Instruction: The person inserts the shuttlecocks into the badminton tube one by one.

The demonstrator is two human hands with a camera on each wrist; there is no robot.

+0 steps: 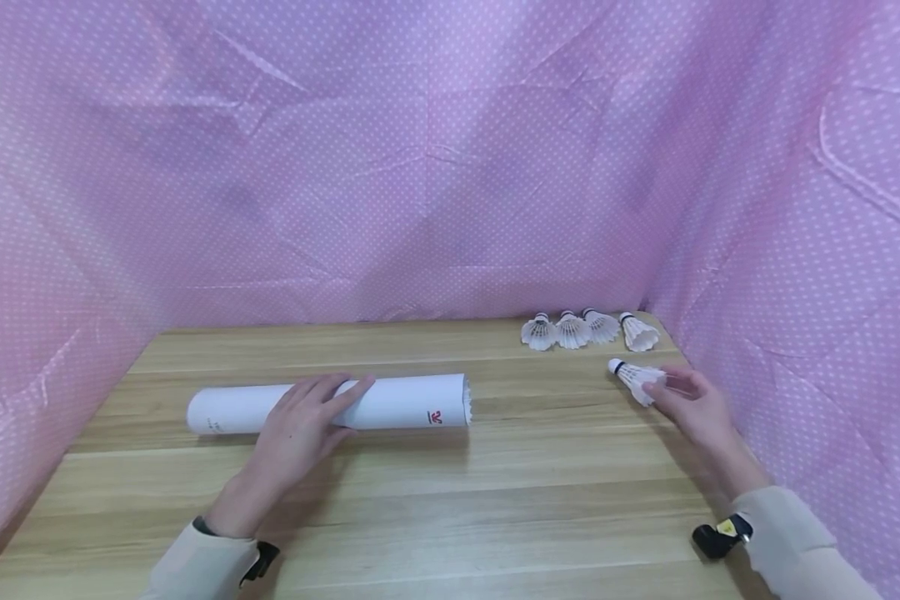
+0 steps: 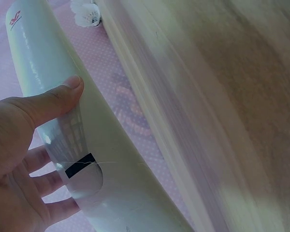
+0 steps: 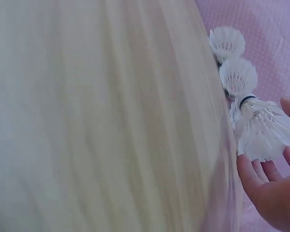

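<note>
A long white shuttlecock tube [image 1: 412,404] lies sideways on the table, with a red logo near its right end. White scalloped edges, like feather tips, show at that end. My left hand [image 1: 300,421] grips the tube around its middle, thumb on the near side; the left wrist view shows a printed shuttlecock picture under the thumb. Off to the right, my right hand [image 1: 693,404] holds a white feather shuttlecock [image 1: 636,379] by its skirt, the cork pointing away to the left. Its black band shows in the right wrist view too.
Several more shuttlecocks [image 1: 570,332] lie in a row along the back right edge of the wooden table [image 1: 495,508]. Pink dotted cloth [image 1: 420,167] hangs behind the table and along both sides, close to my right hand.
</note>
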